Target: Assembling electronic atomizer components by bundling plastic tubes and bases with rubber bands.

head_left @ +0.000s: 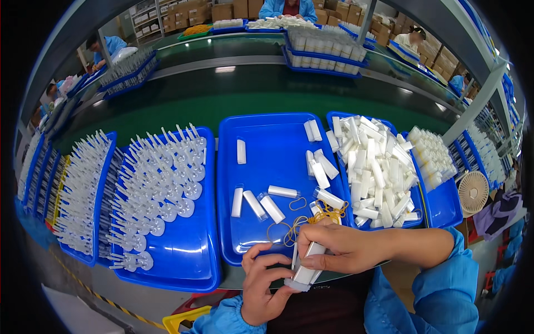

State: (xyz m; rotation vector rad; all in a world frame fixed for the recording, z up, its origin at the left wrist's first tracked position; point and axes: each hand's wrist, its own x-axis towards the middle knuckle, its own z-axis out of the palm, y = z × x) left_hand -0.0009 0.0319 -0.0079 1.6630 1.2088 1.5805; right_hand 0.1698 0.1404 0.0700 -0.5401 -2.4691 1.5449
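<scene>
Just beyond the near edge of the middle blue tray point(256, 133), both my hands are closed on a small bundle of white oblong pieces point(305, 274) in clear covers. My right hand point(342, 245) grips it from above, thumb along its side. My left hand point(266, 284) curls round the lower end with its fingertips. How many pieces are in the bundle is partly hidden by my fingers. Yellow rubber bands point(332, 214) lie in a tangle beside my right hand. Loose white oblong pieces point(272, 208) in clear covers are scattered in the tray.
On the right, another blue tray point(418, 220) is heaped with similar white pieces. To the left, blue trays point(183, 267) hold rows of clear stemmed plastic parts point(161, 178). A green conveyor point(194, 94) runs behind, with stacked trays on it. Co-workers point(286, 8) sit beyond. A fan point(473, 192) stands right.
</scene>
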